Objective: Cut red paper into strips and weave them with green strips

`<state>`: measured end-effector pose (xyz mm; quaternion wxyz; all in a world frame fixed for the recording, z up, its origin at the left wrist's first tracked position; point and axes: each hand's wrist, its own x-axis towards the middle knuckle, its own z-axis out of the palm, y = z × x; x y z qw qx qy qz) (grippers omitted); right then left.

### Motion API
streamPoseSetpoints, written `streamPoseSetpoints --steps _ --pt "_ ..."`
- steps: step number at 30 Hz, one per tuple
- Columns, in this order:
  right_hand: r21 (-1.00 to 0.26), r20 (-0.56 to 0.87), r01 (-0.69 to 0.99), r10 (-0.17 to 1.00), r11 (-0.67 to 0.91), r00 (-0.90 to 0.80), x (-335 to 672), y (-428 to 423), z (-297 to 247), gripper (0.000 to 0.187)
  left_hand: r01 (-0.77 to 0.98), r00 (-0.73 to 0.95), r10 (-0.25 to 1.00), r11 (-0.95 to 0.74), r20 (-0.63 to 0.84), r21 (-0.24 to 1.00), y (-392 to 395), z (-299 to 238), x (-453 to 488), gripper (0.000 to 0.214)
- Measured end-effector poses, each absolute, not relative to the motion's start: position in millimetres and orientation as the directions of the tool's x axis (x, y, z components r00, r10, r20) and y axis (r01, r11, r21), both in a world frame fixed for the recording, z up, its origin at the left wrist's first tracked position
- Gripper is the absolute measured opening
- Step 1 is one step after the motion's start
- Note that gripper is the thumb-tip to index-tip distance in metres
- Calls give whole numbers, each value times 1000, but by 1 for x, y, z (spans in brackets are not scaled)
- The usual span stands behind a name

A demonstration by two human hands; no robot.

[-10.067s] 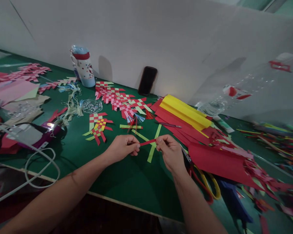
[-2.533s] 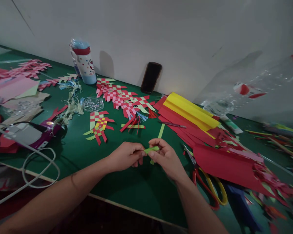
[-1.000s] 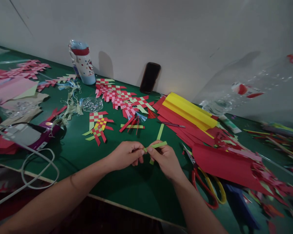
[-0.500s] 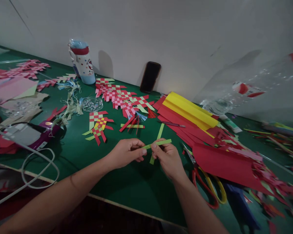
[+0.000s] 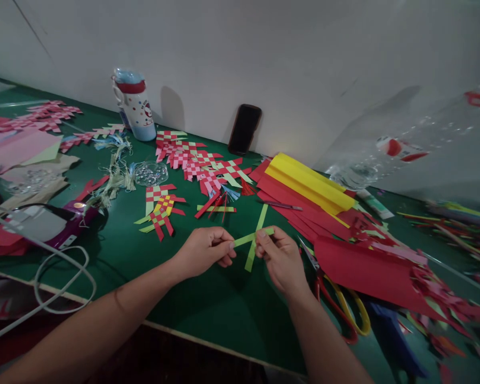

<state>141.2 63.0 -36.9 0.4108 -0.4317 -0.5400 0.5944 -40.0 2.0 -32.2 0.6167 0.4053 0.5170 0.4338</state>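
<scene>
Both hands hold one light green paper strip (image 5: 246,238) a little above the green table (image 5: 208,304). My left hand (image 5: 204,250) pinches its left end with closed fingers. My right hand (image 5: 282,258) pinches its right end near the thumb. A second green strip (image 5: 256,242) lies flat on the table under them, running away from me. Woven red, pink and green paper pieces (image 5: 162,208) lie just beyond my left hand.
Red and yellow paper sheets (image 5: 308,186) are stacked at the right, with scissors (image 5: 344,309) by my right forearm. A bottle (image 5: 134,106), a phone (image 5: 244,129) against the wall, a dish of beads (image 5: 150,173), a glue gun (image 5: 70,221) and its cable (image 5: 44,282) are at the left.
Ten seconds ago my hands held a red strip; it now lies on the table and they hold a green one. Over the last second my hands drew slightly apart along it.
</scene>
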Motion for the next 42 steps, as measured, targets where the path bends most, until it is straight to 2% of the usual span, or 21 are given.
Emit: streamPoseSetpoints --steps 6,11,13,14,15,17,19,22,27,30,33,35,38,40,42 --pt "-998 -51 -34 975 -60 -216 144 67 -33 35 -110 71 951 308 -302 945 2 -30 -40 19" --pt "-999 -15 32 978 -9 -208 144 68 -37 33 -111 38 956 293 -291 950 3 -27 -40 17" --pt "-993 15 112 980 38 -201 149 71 -38 32 -117 5 960 279 -280 953 4 -27 -44 16" --pt "-973 50 210 980 91 -193 152 74 -39 34 -122 -19 962 269 -273 955 6 -27 -46 15" --pt "-928 96 339 977 157 -189 157 77 -39 38 -129 -49 963 258 -266 957 7 -27 -50 15" --pt "-757 187 591 959 278 -211 165 84 -41 45 -146 -121 960 235 -253 961 11 -28 -59 14" --pt "-609 232 715 939 344 -255 171 90 -44 47 -160 -192 949 220 -249 962 15 -29 -68 14" --pt "-516 242 757 916 401 -320 172 91 -49 48 -175 -267 928 219 -261 960 22 -32 -79 16" --pt "-136 151 881 888 454 -435 161 77 -49 44 -187 -315 906 232 -282 954 30 -38 -86 19" --pt "-36 117 880 876 474 -467 156 70 -44 42 -187 -324 904 228 -279 956 34 -43 -87 22" --pt "-19 106 868 864 496 -492 155 69 -42 40 -175 -349 899 215 -264 961 35 -44 -88 33" --pt "-53 119 857 855 513 -504 155 69 -42 37 -142 -381 894 197 -237 970 33 -44 -89 46" --pt "-233 187 805 837 546 -514 156 72 -44 29 -43 -441 885 143 -147 989 28 -42 -88 58" --pt "-350 227 753 830 557 -509 156 75 -44 25 32 -457 887 95 -70 995 24 -40 -86 56" --pt "-407 242 720 827 562 -508 156 75 -41 24 90 -422 906 44 -2 995 20 -39 -81 49"
